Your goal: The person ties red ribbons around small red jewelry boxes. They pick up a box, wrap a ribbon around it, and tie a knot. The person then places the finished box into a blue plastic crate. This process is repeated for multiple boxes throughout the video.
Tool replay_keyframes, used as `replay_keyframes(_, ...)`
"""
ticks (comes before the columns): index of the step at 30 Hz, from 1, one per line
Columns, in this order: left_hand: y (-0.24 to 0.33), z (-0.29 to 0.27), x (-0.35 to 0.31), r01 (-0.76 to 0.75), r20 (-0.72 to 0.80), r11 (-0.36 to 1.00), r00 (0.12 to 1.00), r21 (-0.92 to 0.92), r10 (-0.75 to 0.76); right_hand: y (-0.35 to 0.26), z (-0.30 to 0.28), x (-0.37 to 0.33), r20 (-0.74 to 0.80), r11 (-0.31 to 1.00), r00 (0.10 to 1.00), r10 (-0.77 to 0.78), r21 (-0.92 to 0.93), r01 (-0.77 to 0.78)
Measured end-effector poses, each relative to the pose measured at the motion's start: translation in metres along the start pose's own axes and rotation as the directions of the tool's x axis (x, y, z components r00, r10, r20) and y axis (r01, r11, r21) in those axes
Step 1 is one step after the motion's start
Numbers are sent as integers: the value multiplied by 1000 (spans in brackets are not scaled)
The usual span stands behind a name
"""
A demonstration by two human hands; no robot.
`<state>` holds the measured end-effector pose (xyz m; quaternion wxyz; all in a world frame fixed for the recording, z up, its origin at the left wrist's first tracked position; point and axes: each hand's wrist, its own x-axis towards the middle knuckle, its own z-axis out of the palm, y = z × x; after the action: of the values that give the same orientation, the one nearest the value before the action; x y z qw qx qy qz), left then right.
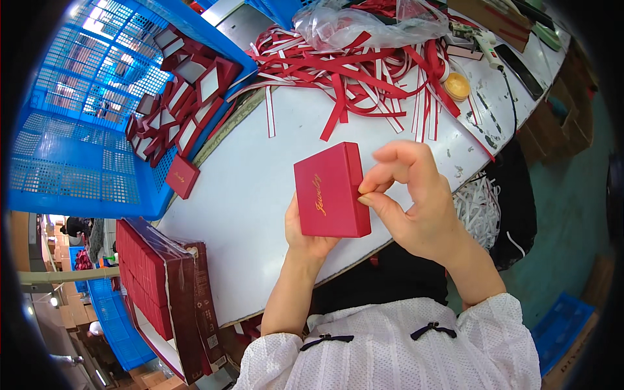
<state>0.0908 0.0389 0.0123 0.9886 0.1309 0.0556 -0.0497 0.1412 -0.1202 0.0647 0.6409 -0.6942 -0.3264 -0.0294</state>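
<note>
White-topped bench (250, 182) in a busy workshop, edges curved by the wide lens. Held above it, at the centre of the clock face: a red box (325, 188), flat, apparently closed, gold script across the front face, tilted up toward the viewer. Left grip (302, 242) at seven o'clock, wrapped around the box from below and behind, fingers mostly hidden. Right grip (416, 195) at three o'clock, thumb and forefinger brought together at the side wall; impossible to tell whether pinching anything thin there.

Probably light and stiff, like covered card, with a smooth skin prone to scuffs and corners prone to denting. Best taken by opposite side walls, with gentle pressure, clear of the gold script.

Farther out, at twelve o'clock, tangled red and white ribbons (338, 97) beneath a clear plastic bag (374, 27). Between one and two, a round yellow tub (457, 86). At three, beyond the right grip, white shreds (478, 209). At eight, a dark red carton (193, 299) packed with red blocks (140, 266). At nine, another red box (182, 176), just beside a blue crate (65, 188) at ten, heaped with pale-panelled boxes (209, 84).
</note>
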Motion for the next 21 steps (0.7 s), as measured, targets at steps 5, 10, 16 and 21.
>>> replay_keyframes(5, -8, -7, -10, -82, 12, 996, 997, -36, 82, 2, -4, 9, -223, 997, 973, 57, -33, -66)
replay_keyframes(10, -7, -7, -8, -72, 50, 996, 996, -42, 74, 16, 5, -9, 14, 785, 912, 409, 505, -360)
replay_keyframes(16, -13, -29, -18, -328, -32, 798, 917, 505, 397, 9, 28, -22, 368, 486, 803, 468, 652, -582)
replay_keyframes(21, -8, -22, -26, -327, 263, 41, 821, 944, 508, 27, 35, -24, 466, 773, 752, 467, 198, -603)
